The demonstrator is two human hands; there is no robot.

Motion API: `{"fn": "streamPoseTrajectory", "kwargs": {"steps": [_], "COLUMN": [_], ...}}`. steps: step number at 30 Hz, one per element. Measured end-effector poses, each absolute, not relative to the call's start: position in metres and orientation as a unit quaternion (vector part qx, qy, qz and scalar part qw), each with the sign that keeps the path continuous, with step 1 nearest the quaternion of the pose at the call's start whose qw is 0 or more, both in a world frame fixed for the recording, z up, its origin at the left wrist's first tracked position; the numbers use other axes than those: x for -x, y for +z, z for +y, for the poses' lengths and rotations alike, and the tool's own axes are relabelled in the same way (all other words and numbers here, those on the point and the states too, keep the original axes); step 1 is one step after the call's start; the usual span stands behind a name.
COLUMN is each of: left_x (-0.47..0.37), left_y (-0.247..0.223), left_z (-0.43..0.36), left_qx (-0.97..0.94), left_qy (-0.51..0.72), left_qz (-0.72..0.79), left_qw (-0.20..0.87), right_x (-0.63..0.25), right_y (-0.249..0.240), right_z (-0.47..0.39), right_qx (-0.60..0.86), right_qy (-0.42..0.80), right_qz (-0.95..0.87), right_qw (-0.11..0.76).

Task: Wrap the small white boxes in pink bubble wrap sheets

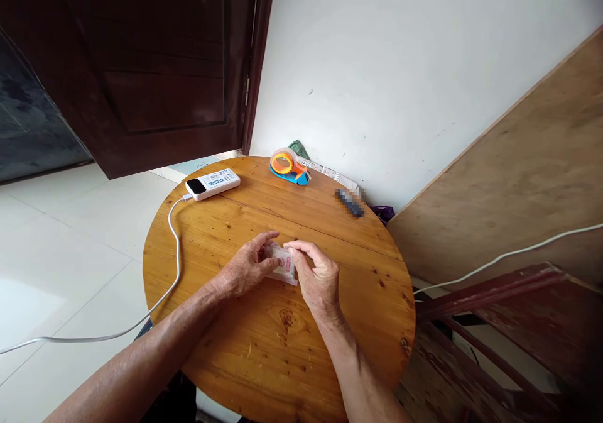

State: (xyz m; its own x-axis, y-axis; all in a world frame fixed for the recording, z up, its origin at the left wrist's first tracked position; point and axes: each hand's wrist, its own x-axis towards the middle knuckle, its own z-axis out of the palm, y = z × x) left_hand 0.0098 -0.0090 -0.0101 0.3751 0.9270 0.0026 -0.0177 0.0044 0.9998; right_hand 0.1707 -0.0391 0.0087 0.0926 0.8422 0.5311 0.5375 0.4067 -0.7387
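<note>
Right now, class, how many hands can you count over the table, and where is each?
2. The left hand is at the left of the packet, thumb on top; the right hand is at its far right corner. No other hand shows.

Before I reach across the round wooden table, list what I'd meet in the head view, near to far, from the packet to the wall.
Clear plastic packet with red print → dark, blurred-out object → orange-and-blue tape dispenser → white wall behind the table.
</note>
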Motion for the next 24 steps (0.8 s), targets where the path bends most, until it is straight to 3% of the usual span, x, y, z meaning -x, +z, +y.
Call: {"fn": "streamPoseTrajectory", "kwargs": {"steps": [16, 24], "left_x": [-0.012, -0.007], "left_y": [-0.004, -0.002], "left_z": [-0.010, -0.011], "left_qx": [-0.575, -0.581], "left_qy": [0.402, 0.383], "left_qz": [0.448, 0.460], "left_qw": [0.554, 0.552], "right_x": [-0.174, -0.185], "right_y": [0.027, 0.042], "right_z": [-0.047, -0.053], "right_qx": [0.462, 0.441], "right_qy": [0.018, 0.063], "right_qz": [-0.796, -0.834], "right_qw": [0.391, 0.326]}}
